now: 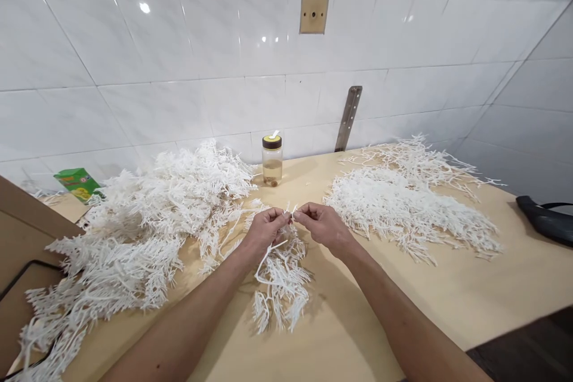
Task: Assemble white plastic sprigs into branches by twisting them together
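My left hand (267,228) and my right hand (323,225) meet near the middle of the table, fingertips pinched close together. Between them are the tips of a white branched plastic sprig (282,277), most of which hangs or lies below the left hand towards me. Thin white ends poke up above both sets of fingertips. A small dark reddish spot shows between the fingers, too small to name. To the left spreads a big heap of white sprigs (179,197), and on the right lies a flatter pile of similar white sprigs (412,209).
Behind my hands stands a clear jar (272,167) with a dark lid and yellowish liquid. A metal strip (348,119) leans on the tiled wall. A green packet (78,184) and a cardboard box (27,245) are at left; a black object (544,221) sits at the right edge.
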A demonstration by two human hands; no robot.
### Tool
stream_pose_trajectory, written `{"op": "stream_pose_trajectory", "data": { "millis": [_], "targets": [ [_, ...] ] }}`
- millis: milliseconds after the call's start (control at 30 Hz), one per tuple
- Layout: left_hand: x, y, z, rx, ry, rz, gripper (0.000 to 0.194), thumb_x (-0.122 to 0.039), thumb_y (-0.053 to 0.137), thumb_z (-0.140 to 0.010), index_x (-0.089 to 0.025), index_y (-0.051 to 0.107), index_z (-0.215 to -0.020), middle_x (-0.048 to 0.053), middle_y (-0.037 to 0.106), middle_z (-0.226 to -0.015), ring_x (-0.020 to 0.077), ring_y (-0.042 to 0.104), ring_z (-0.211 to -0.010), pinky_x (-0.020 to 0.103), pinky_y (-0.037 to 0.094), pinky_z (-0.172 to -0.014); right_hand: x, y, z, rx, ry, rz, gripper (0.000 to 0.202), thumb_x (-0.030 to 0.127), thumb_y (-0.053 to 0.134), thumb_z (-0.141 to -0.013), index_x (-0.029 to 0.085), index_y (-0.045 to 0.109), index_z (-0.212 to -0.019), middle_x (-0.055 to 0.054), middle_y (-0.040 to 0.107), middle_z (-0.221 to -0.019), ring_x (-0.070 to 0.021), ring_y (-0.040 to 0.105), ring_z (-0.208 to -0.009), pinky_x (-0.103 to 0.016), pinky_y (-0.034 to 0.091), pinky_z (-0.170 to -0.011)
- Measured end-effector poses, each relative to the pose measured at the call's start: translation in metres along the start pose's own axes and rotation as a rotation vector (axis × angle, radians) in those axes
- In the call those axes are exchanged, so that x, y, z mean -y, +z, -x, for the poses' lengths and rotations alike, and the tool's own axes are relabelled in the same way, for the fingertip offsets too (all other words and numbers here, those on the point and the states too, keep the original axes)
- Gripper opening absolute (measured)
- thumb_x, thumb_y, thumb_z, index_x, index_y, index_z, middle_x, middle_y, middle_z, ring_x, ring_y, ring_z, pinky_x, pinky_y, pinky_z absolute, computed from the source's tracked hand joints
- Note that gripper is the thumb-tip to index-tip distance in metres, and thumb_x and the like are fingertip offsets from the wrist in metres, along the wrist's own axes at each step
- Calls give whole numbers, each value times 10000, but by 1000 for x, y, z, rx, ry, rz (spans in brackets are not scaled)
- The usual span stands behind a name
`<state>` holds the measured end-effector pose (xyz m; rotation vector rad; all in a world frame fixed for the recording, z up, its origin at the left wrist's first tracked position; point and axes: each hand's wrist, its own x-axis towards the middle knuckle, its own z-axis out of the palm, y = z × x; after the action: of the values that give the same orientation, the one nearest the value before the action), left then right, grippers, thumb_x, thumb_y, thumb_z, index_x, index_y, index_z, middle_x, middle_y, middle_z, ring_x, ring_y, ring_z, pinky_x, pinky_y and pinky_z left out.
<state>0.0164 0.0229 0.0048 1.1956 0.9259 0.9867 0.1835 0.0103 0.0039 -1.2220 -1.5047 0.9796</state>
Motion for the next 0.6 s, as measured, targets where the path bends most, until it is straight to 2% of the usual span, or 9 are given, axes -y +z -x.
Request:
{"op": "stream_pose_trajectory", "data": {
  "millis": [100, 167, 233, 333, 433, 600],
  "targets": [
    [2, -1, 0, -36, 13, -84, 429, -555, 723, -700, -143, 604, -683, -43, 505, -553, 43, 405, -405, 192, 293, -414, -4, -2, -1, -49, -9, 16, 388, 547, 637, -791, 160, 657, -795, 5, 585, -688, -86, 430, -543, -222, 352, -501],
    [2, -1, 0, -55, 0, -93, 443, -574, 703, -713, -148, 590, -674, -39, 502, -532, 57, 429, -406, 194, 306, -413, -5, -4, -1, -36, 20, 11, 427, 582, 606, -808, 163, 659, -867, -2, 589, -703, -83, 421, -512, -222, 346, -467],
    [-1, -1, 0, -68, -28, -38, 443, -578, 709, -705, -157, 574, -688, -42, 498, -515, 65, 436, -402, 193, 301, -408, -5, -6, 2, 39, 56, -3, 453, 611, 582, -820, 167, 638, -889, 9, 558, -662, -85, 417, -487, -218, 339, -434],
    [-8, -1, 1, -83, -38, 56, 444, -560, 747, -666, -165, 545, -687, -43, 510, -533, 67, 455, -420, 193, 321, -424, -2, -5, 6, 187, 90, -47, 465, 639, 550, -833, 180, 558, -758, 36, 475, -577, -88, 413, -472, -210, 344, -408],
    [-14, 0, 2, -102, -27, 67, 455, -558, 763, -639, -166, 534, -668, -45, 506, -525, 63, 437, -415, 198, 316, -429, 0, -2, 8, 225, 101, -103, 493, 656, 508, -851, 188, 500, -700, 37, 465, -568, -84, 404, -451, -211, 343, -382],
    [-13, -3, 1, -111, -60, 21, 439, -566, 729, -674, -165, 549, -676, -44, 501, -497, 62, 399, -398, 204, 239, -414, 1, -2, 8, 195, 61, -84, 414, 590, 617, -812, 176, 611, -831, 57, 424, -567, -75, 374, -446, -209, 354, -390]
  ]
}}
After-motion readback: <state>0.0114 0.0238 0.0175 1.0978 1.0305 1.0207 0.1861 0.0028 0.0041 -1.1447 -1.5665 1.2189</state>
